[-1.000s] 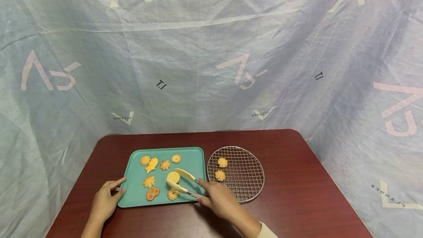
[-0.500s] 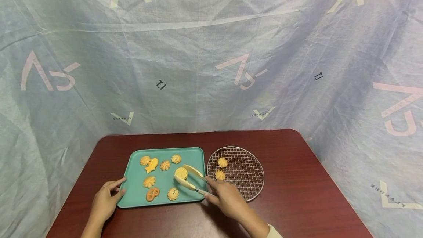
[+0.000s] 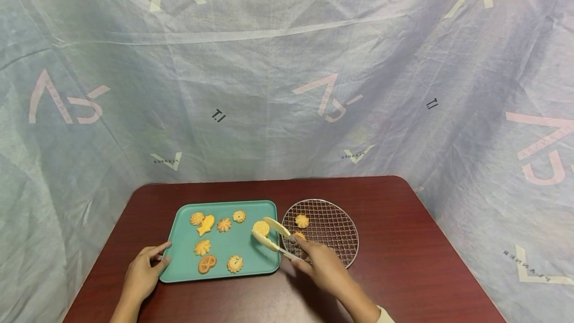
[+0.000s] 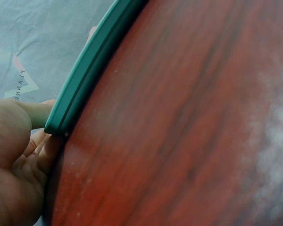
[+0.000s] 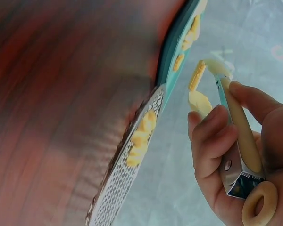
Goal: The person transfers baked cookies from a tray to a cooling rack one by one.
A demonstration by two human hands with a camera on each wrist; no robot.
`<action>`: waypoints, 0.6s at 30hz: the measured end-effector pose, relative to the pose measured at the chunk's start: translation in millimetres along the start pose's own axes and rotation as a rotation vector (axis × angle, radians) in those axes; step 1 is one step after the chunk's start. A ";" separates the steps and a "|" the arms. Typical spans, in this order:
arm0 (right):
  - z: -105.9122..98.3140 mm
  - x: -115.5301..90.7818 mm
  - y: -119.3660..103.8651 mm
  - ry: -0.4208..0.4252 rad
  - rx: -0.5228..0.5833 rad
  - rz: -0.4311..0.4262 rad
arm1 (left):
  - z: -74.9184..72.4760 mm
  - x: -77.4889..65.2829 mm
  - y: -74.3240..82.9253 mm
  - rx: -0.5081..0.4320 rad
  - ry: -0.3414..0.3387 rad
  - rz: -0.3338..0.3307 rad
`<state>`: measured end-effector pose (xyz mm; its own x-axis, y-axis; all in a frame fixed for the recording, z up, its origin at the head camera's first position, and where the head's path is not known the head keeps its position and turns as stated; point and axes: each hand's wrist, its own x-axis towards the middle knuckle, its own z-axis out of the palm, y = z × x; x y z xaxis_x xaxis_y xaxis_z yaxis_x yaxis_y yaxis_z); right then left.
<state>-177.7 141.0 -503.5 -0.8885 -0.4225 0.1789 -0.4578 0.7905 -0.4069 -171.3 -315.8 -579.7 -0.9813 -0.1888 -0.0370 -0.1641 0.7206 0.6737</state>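
Note:
In the head view my right hand (image 3: 325, 265) holds cream-tipped tongs (image 3: 265, 240). A round, dotted cookie (image 3: 261, 228) is pinched between the tong tips, over the right part of the green tray (image 3: 257, 209). From the right wrist view, that cookie (image 5: 197, 75) is raised clear of the tray, and my fingers curl round the tong handles (image 5: 241, 127). My left hand (image 3: 142, 272) is at the tray's left edge. Up close in the left wrist view, its thumb and fingers grip the tray's rim (image 4: 80, 84).
A round wire rack (image 3: 336, 228) stands right of the tray, with a flower-shaped cookie (image 3: 302, 221) on it and another partly behind my right hand. The tray bears several more cookies, including a fish-shaped one (image 3: 206, 224) and a pretzel (image 3: 207, 264). A grey cloth hangs behind the table.
My right hand has moved right with the tongs, carrying the round cookie from the tray's middle towards its right edge. My left hand has stayed put.

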 end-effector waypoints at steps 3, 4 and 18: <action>-2.4 -2.3 4.8 0.012 0.002 0.008 | -0.2 0.1 -0.1 -0.004 -0.001 0.000; -3.1 -3.0 6.2 0.014 0.004 0.010 | -0.3 0.0 -0.1 -0.004 -0.001 0.001; -10.2 -11.8 20.1 0.040 0.033 0.079 | 0.0 -0.1 -1.0 0.001 -0.004 0.006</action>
<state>-176.7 166.4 -504.6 -0.9228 -0.3407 0.1798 -0.3851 0.8057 -0.4500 -171.1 -316.5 -580.4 -0.9826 -0.1820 -0.0363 -0.1587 0.7226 0.6728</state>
